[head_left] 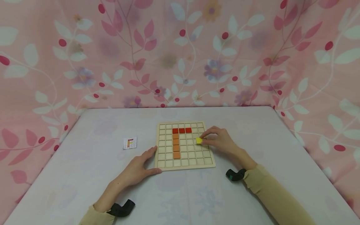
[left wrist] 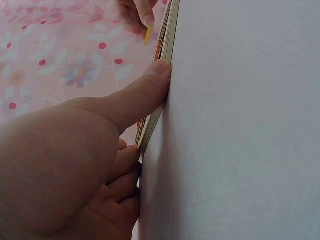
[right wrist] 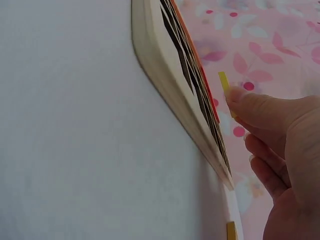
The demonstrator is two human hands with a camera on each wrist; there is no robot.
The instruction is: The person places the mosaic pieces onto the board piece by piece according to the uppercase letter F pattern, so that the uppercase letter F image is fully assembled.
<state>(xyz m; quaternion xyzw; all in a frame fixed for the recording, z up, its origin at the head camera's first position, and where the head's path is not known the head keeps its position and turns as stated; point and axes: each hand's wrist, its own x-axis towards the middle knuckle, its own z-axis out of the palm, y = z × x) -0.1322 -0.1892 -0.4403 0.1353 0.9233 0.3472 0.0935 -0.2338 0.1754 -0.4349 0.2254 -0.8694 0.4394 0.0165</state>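
Observation:
A square wooden grid board [head_left: 184,169] lies on the table, with red tiles [head_left: 182,130] in a short row near its far side and orange tiles [head_left: 176,141] in a column below the row's left end. My right hand [head_left: 222,140] pinches a yellow tile [head_left: 199,141] between thumb and fingers above the board's right part; the right wrist view shows this tile [right wrist: 223,82] raised off the board. My left hand [head_left: 136,168] rests against the board's near left corner, its thumb [left wrist: 145,87] on the near edge and its fingers along the left side.
A small printed card [head_left: 130,143] with a coloured grid pattern lies left of the board. Another yellow piece [right wrist: 231,230] shows on the table at the bottom of the right wrist view. A pink floral cloth [head_left: 180,62] hangs behind the white-covered table [head_left: 194,200].

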